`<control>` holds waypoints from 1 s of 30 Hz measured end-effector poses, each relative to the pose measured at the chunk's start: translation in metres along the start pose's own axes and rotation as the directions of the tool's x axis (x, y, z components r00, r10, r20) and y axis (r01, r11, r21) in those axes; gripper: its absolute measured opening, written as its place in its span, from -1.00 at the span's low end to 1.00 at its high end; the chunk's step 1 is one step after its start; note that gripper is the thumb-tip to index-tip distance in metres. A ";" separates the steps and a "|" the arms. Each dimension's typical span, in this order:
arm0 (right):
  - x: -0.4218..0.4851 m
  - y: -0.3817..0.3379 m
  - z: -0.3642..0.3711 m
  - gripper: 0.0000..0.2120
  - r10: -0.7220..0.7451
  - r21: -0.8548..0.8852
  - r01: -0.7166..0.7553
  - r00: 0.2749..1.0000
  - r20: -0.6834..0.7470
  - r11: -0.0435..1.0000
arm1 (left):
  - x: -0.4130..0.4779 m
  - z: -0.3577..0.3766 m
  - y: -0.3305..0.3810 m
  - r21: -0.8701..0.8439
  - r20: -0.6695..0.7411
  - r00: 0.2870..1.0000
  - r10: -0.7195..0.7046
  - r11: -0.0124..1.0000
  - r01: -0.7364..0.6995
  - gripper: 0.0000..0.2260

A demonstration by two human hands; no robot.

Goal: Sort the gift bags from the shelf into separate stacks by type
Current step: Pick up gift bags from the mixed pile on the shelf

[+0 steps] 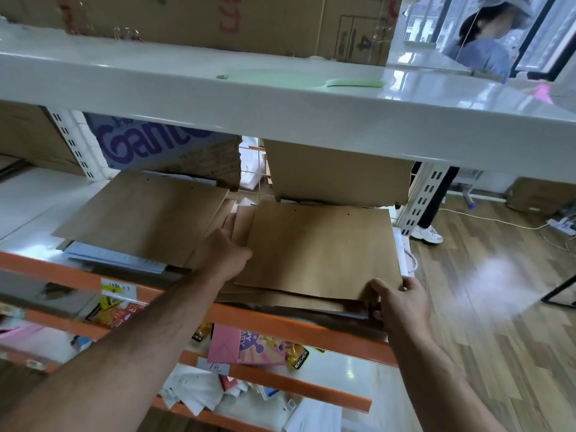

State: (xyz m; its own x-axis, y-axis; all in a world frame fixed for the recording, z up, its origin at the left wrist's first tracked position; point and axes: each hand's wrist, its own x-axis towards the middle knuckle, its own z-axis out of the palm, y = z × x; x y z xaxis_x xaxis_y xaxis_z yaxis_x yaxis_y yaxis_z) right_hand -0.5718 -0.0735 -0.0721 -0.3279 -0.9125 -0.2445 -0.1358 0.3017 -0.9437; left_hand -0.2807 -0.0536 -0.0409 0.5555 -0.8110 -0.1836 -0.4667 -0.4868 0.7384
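2 bare forearms extended, left hand [223, 254] curled under bag stack [318, 251], right hand [402, 302] pinching its corner

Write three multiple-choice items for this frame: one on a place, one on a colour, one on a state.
1. Where is the right hand?
A. on the top shelf
B. at the near right corner of the right stack of brown bags
C. on the floor

2. What colour is the shelf's front rail?
A. blue
B. orange
C. green

3. What is the right hand doing?
A. hanging open, touching nothing
B. making a fist that holds nothing
C. pinching the stack, thumb on top

Key: 1 B, the hand sits at that corner of the stack; 2 B, the rail just under the bags is orange; 3 C, the thumb lies over the top bag and fingers curl beneath the edge.
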 end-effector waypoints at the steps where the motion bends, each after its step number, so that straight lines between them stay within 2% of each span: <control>1: 0.000 0.000 0.000 -0.78 0.001 -0.012 -0.001 1.000 -0.008 1.000 | 0.001 -0.001 -0.002 0.060 0.032 0.999 -0.004 0.998 0.003 -0.56; 2: 0.000 -0.001 0.000 -0.77 0.001 -0.010 -0.001 1.000 -0.011 1.000 | 0.000 -0.001 -0.003 0.108 0.055 0.998 -0.010 0.994 0.004 -0.55; 4: -0.002 -0.003 -0.001 -0.79 -0.012 0.006 0.012 1.000 -0.012 1.000 | -0.004 -0.001 -0.004 0.095 0.046 0.999 0.004 0.995 -0.008 -0.62; 7: -0.003 -0.004 -0.001 -0.86 -0.016 0.066 0.018 0.999 -0.030 0.998 | -0.001 0.002 -0.003 -0.082 -0.002 1.000 -0.002 0.997 0.002 -0.81; 9: -0.003 -0.004 -0.001 -0.86 -0.010 0.109 0.015 0.999 -0.044 0.994 | 0.003 -0.002 0.000 -0.285 0.003 0.996 -0.087 0.955 0.084 -0.92; 10: -0.002 -0.005 -0.001 -0.85 -0.007 0.131 0.013 0.999 -0.047 0.991 | 0.005 -0.006 0.000 -0.416 0.049 0.988 -0.150 0.896 0.156 -0.89; 12: -0.003 -0.008 -0.003 -0.88 0.011 0.216 -0.002 0.999 -0.042 0.976 | 0.000 -0.016 0.003 -0.644 0.244 0.947 -0.211 0.695 0.321 -0.87; 14: -0.002 -0.010 -0.006 -0.90 0.057 0.322 -0.053 0.998 -0.003 0.945 | -0.008 -0.022 0.002 -0.730 0.383 0.912 -0.150 0.556 0.398 -0.80; 16: -0.004 -0.012 -0.006 -0.89 0.082 0.414 -0.089 0.996 0.035 0.906 | -0.015 -0.022 -0.003 -0.768 0.449 0.892 -0.047 0.490 0.412 -0.70; 20: -0.009 -0.012 -0.006 -0.88 0.059 0.464 -0.087 0.995 0.075 0.881 | -0.021 -0.023 -0.018 -0.801 0.434 0.899 0.049 0.477 0.361 -0.63; 22: -0.018 -0.013 -0.005 -0.89 0.025 0.464 -0.082 0.991 0.128 0.882 | -0.023 -0.026 -0.024 -0.780 0.376 0.924 0.068 0.561 0.276 -0.58; 25: -0.031 -0.015 0.000 -0.79 -0.072 0.451 -0.017 0.981 0.179 0.892 | -0.028 -0.034 -0.033 -0.625 0.163 0.986 0.025 0.776 0.084 -0.54; 26: -0.035 -0.017 0.002 -0.78 -0.094 0.451 -0.004 0.976 0.195 0.893 | -0.030 -0.038 -0.037 -0.597 0.127 0.991 0.040 0.801 0.044 -0.55; 28: -0.044 -0.019 0.007 -0.77 -0.113 0.455 0.000 0.969 0.220 0.891 | -0.032 -0.049 -0.047 -0.641 0.125 0.989 0.085 0.767 0.015 -0.57; 30: -0.053 -0.023 0.013 -0.74 -0.125 0.454 -0.006 0.958 0.257 0.891 | -0.036 -0.063 -0.055 -0.766 0.129 0.990 0.057 0.640 0.063 -0.61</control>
State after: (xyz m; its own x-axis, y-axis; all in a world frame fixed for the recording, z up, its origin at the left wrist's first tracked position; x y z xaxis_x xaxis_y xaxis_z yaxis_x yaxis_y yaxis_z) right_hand -0.5388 -0.0355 -0.0408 -0.0570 -0.9831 -0.1740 0.3049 0.1488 -0.9407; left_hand -0.2315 0.0226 -0.0344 0.4345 -0.8724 -0.2237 0.2640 -0.1141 0.9578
